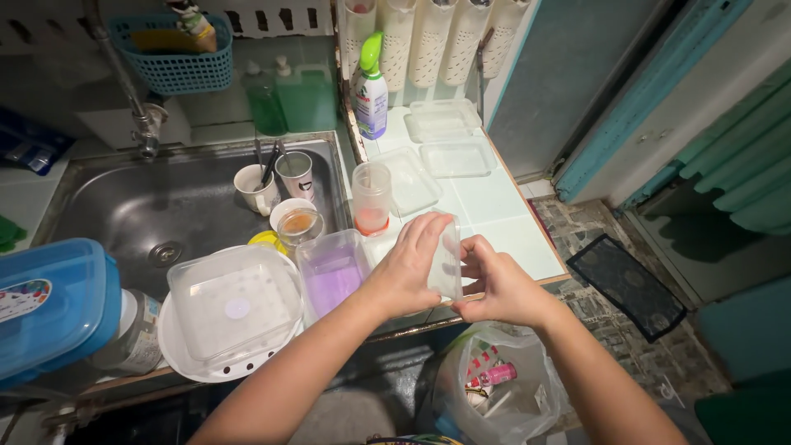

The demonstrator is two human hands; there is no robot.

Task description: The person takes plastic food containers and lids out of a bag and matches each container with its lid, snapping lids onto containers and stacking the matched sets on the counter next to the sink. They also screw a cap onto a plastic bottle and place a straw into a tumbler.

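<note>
Hands [412,268] [503,288] hold clear container [447,264] over tiled counter [494,206], probably wet.

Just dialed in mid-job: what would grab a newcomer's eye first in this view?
Both hands, the left hand and right hand, grip a clear plastic container over the counter edge. Left of them, a purple-tinted tub and a large clear tray crowd the steel sink, while clear lids lie on the tiled counter behind.

Between my hands the container [447,262] was clear glossy plastic, the counter [494,206] beyond them smooth glazed tile, the sink [165,206] to their left dull brushed metal.
</note>
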